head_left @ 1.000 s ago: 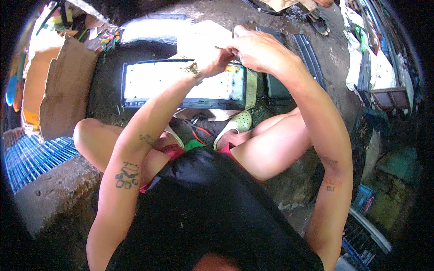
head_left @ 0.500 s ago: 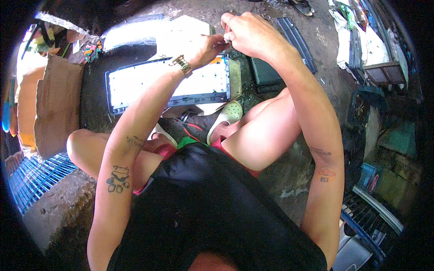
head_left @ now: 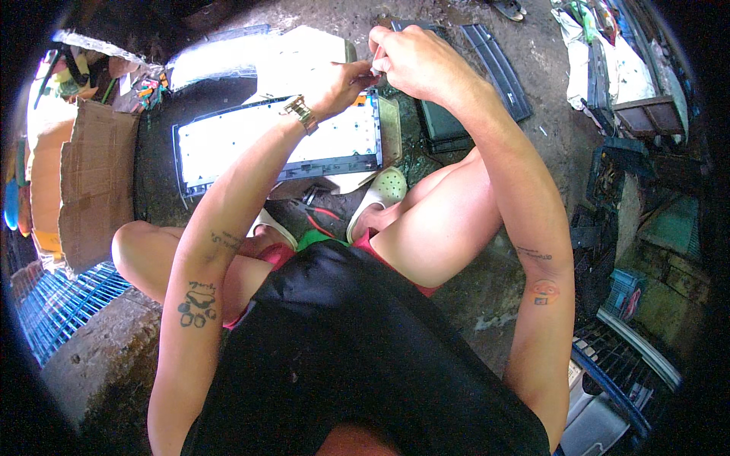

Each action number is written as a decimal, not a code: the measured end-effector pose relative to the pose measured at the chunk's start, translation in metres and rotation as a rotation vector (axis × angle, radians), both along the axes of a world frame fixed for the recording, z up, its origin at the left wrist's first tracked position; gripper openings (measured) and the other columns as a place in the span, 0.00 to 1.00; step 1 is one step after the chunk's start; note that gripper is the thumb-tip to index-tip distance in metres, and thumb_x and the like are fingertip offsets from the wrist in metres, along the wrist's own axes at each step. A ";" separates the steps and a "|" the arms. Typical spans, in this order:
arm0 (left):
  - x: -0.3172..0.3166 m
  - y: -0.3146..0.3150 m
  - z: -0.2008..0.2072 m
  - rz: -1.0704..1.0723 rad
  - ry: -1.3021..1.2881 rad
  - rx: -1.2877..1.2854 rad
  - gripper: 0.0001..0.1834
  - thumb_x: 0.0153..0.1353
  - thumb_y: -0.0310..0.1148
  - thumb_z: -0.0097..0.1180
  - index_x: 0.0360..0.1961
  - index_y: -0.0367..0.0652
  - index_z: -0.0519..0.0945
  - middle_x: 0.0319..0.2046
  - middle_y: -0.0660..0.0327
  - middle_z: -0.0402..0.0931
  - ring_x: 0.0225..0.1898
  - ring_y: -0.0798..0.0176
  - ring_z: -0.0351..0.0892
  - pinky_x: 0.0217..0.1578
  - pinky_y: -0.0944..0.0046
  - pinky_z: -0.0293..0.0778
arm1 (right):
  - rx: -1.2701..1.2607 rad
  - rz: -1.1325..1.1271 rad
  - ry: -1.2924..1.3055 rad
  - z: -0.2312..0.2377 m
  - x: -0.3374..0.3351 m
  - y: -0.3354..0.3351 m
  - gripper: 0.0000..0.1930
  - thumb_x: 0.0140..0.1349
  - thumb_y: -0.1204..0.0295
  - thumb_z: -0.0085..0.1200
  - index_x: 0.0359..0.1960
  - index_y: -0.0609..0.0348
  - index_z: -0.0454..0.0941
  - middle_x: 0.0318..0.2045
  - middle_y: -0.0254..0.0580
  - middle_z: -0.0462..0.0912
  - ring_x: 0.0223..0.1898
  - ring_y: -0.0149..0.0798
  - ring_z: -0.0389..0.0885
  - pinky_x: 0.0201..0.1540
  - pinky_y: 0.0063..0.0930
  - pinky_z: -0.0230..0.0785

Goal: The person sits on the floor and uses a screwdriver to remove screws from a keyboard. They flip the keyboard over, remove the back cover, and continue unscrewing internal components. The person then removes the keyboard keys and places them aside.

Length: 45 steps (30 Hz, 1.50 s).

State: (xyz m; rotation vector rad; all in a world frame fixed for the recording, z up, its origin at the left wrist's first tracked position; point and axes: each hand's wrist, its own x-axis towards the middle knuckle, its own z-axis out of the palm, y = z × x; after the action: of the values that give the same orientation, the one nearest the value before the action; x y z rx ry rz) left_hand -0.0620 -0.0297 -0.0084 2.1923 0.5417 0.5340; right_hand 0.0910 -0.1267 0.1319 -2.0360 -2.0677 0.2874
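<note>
Beyond the far right corner of a white panel in a black frame, my two hands meet. My left hand, with a metal watch at the wrist, is closed in a pinch. Against its fingertips, my right hand is also closed, fingers bent. A small pale and reddish bit shows between them, too small to name. Below the panel, pliers with red handles lie on the ground between my feet, near a pale clog.
A torn cardboard box stands at left, above a blue wire rack. Beyond the panel lie bright white sheets. To the right are a dark flat case and a long black strip. Shelving with clutter lines the right.
Both hands have shifted very slightly left and stay together, fingers still pinched. The rest of the scene looks nearly the same.
</note>
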 end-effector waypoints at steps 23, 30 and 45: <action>0.019 0.021 -0.022 -0.176 0.287 0.090 0.21 0.68 0.58 0.59 0.46 0.54 0.88 0.31 0.51 0.87 0.35 0.47 0.88 0.38 0.47 0.81 | -0.275 -0.013 -0.236 0.012 -0.007 0.001 0.11 0.65 0.66 0.59 0.44 0.56 0.81 0.43 0.53 0.84 0.49 0.57 0.84 0.52 0.53 0.75; 0.015 0.022 -0.029 -0.143 0.224 0.252 0.22 0.67 0.60 0.60 0.37 0.51 0.88 0.26 0.53 0.85 0.32 0.49 0.88 0.35 0.48 0.81 | -0.091 0.116 -0.312 0.013 -0.011 -0.002 0.13 0.68 0.61 0.57 0.49 0.51 0.81 0.46 0.54 0.82 0.50 0.58 0.83 0.53 0.54 0.75; 0.014 0.011 -0.019 -0.101 0.109 0.090 0.21 0.66 0.59 0.62 0.39 0.54 0.89 0.23 0.59 0.85 0.25 0.57 0.86 0.31 0.52 0.81 | -0.114 0.155 -0.142 0.015 -0.009 -0.007 0.15 0.65 0.66 0.62 0.50 0.58 0.81 0.49 0.56 0.85 0.52 0.57 0.83 0.56 0.49 0.75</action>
State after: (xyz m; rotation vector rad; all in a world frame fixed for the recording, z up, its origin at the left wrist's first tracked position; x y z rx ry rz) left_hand -0.0484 -0.0191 -0.0269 2.3310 0.4696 0.3939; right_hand 0.0824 -0.1333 0.1472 -2.0154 -2.3520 0.3005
